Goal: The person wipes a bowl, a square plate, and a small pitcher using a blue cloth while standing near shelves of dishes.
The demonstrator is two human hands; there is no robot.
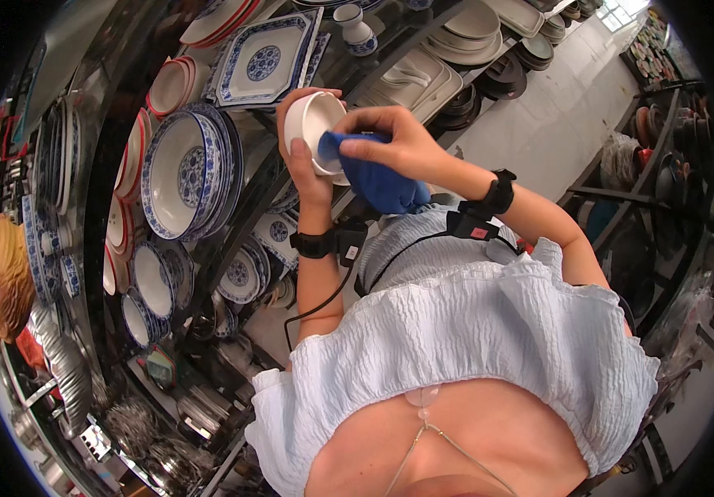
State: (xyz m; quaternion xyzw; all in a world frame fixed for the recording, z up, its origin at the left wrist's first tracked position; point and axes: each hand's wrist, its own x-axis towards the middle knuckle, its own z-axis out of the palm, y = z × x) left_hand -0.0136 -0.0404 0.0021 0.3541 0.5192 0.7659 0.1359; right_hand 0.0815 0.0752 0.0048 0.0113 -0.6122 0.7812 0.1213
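My left hand (307,155) grips a small white ceramic bowl (298,121) from its outer side, the bowl tilted so its opening faces right. My right hand (394,140) pinches a blue cloth (375,177), and one end of the cloth touches the bowl's rim and inside. The rest of the cloth hangs below my right hand. Both wrists wear black straps with small devices and cables. Close behind the bowl, a square blue-and-white plate (264,62) leans on the shelf.
Blue-and-white bowls (174,177) and red-rimmed bowls (170,87) stand in stacks on the left shelf. A small white-and-blue vase (355,31) is at the top. White rectangular plates (422,93) lie on a shelf beside the tiled floor (556,118). Another dark rack (624,194) stands at right.
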